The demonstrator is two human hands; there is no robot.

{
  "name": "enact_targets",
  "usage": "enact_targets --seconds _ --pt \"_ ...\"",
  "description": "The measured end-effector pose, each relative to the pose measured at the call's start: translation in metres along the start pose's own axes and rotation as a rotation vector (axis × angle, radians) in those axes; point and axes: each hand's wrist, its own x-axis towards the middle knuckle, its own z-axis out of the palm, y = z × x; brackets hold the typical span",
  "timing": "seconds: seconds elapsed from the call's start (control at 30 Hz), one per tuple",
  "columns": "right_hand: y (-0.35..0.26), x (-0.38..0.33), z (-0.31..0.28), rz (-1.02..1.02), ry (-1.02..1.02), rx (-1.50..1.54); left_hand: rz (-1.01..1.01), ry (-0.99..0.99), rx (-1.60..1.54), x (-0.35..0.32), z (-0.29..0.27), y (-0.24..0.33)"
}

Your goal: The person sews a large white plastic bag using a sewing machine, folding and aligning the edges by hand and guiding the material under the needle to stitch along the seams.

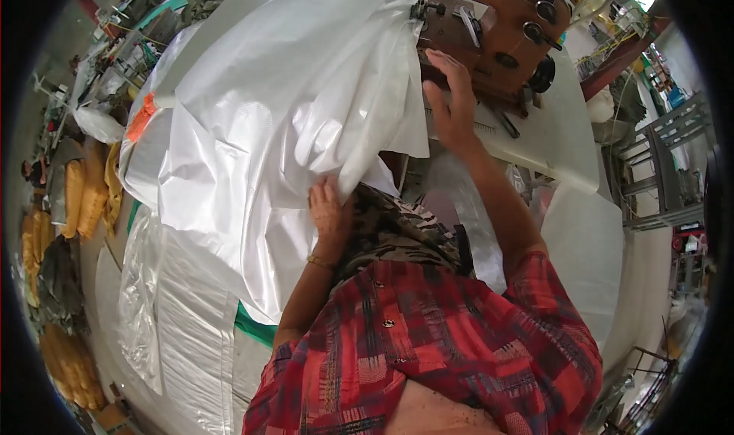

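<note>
A large sheet of shiny white fabric [229,144] spreads in folds over the table and hangs down toward my lap. Its far right edge reaches the needle end of a brown sewing machine [489,41]. My left hand [329,209] rests on the near folds beside my thigh, fingers stretched out along the sheet and slightly blurred. Beside the fabric's right edge, my right hand [455,106] is raised just in front of the machine. Its thumb and fingers are apart and hold nothing.
A dark slim tool [506,121] lies on the pale tabletop [562,148] near the machine. Yellow rolled bundles [84,194] are on the left. Clear plastic sheeting [141,297] hangs below the table's left side. A dark chair-like frame [661,167] stands at the right.
</note>
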Motion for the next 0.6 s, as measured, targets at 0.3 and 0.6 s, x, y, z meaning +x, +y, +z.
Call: enact_targets --seconds 0.3,0.6 --pt "-0.147 -0.065 0.004 0.235 -0.232 0.228 -0.627 -0.419 -0.824 -0.055 -0.067 -0.055" --pt "-0.112 -0.082 0.047 0.868 0.166 1.133 -0.387 -0.298 -0.633 -0.022 -0.149 -0.002"
